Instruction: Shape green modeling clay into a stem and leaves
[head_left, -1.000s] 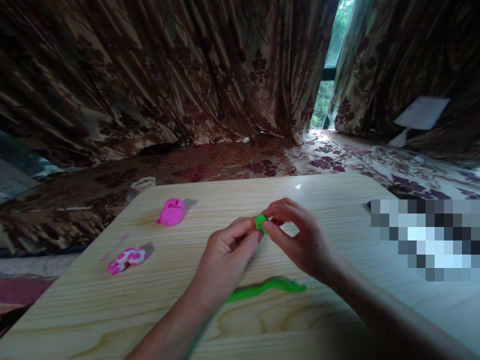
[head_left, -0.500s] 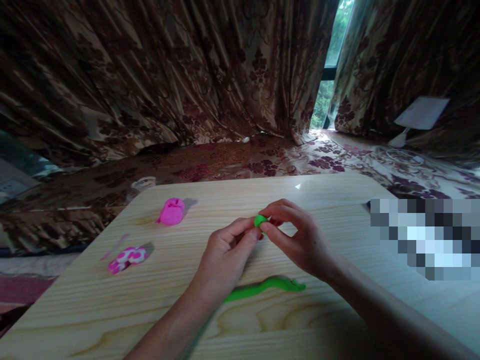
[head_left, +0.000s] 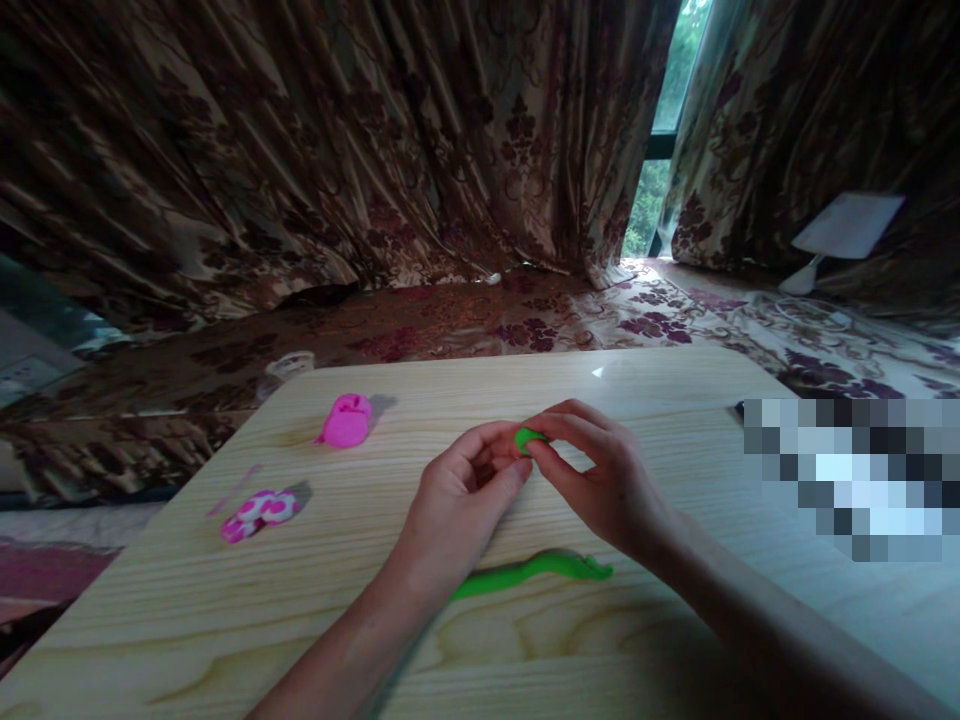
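A small lump of green modelling clay is pinched between the fingertips of both hands, above the middle of the table. My left hand has its thumb and forefinger at the lump's left side. From the right, my right hand grips it between thumb and fingers, which cover part of it. Below the hands lies a long wavy roll of green clay, its left end hidden behind my left wrist.
Left on the wooden table lie a pink clay piece, a pink-and-white spotted piece and a thin pink strip. A pixelated patch covers something at the right edge. A white lamp stands beyond.
Both hands keep hold of the green lump, and their fingers have shifted slightly around it. Less of it shows now and it looks flatter. The pieces on the table have not moved.
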